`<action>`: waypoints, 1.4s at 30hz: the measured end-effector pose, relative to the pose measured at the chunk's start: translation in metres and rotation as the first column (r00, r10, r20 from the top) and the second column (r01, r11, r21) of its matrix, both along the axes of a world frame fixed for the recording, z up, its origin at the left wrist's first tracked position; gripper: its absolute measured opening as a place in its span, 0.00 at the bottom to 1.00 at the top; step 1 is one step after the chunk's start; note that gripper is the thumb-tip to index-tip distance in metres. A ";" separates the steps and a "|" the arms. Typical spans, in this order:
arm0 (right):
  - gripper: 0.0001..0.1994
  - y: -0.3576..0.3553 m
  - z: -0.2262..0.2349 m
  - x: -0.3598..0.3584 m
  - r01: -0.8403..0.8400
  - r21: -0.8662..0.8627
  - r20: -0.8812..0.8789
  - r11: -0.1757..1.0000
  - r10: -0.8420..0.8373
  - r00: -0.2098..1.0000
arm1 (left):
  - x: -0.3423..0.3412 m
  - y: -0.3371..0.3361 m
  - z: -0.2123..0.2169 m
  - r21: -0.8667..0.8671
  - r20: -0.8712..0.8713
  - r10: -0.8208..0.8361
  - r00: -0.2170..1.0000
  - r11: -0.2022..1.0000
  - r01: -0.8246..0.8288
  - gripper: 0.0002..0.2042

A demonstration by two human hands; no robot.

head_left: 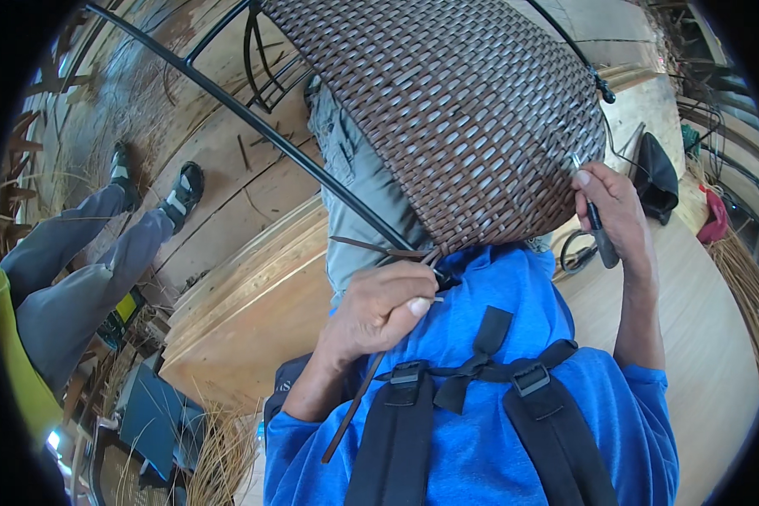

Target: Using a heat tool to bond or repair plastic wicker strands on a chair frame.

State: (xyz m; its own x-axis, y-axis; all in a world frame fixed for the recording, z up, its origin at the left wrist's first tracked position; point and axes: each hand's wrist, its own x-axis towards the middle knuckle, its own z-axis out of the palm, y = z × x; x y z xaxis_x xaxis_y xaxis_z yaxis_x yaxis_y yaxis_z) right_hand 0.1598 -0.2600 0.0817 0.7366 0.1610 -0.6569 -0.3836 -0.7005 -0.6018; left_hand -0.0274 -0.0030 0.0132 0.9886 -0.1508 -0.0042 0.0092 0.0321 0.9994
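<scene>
The brown woven panel point(464, 118) lies over your lap, its visible long axis slanting from upper left to lower right, its near end pointing at your torso. A black metal bar point(270, 135) runs along its left side. Your right hand point(611, 207) has its fingers closed around a black-handled tool point(599, 226), tip up at the weave's right edge. Your left hand point(388, 308) has its fingers pinched on a thin brown strip point(352, 409).

A weaving workshop: woven brown panel point(447, 126), loose strands point(740, 291) (on both sides), wooden boards point(253, 329).
</scene>
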 end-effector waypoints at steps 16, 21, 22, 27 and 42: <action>0.11 0.003 0.001 -0.005 0.030 -0.021 0.059 0.999 -0.028 0.998 | 0.010 0.000 0.015 0.186 0.036 0.010 0.999 0.982 -0.016 0.09; 0.12 0.005 -0.005 0.001 -0.009 -0.011 -0.020 1.000 0.009 1.000 | 0.023 0.002 0.002 -0.161 -0.106 -0.129 0.986 0.981 0.111 0.14; 0.12 0.003 -0.004 0.002 -0.022 -0.011 -0.024 1.000 0.022 0.999 | 0.021 0.004 -0.001 -0.304 -0.281 -0.138 0.950 0.951 0.048 0.16; 0.12 -0.002 0.000 0.004 -0.052 0.012 -0.028 0.999 0.053 0.998 | 0.024 -0.002 0.001 -0.380 -0.373 -0.092 0.923 0.923 -0.061 0.20; 0.14 -0.007 0.001 0.011 -0.088 0.008 -0.062 0.996 0.088 0.994 | 0.023 -0.001 -0.006 -0.301 -0.360 -0.039 0.932 0.951 -0.076 0.20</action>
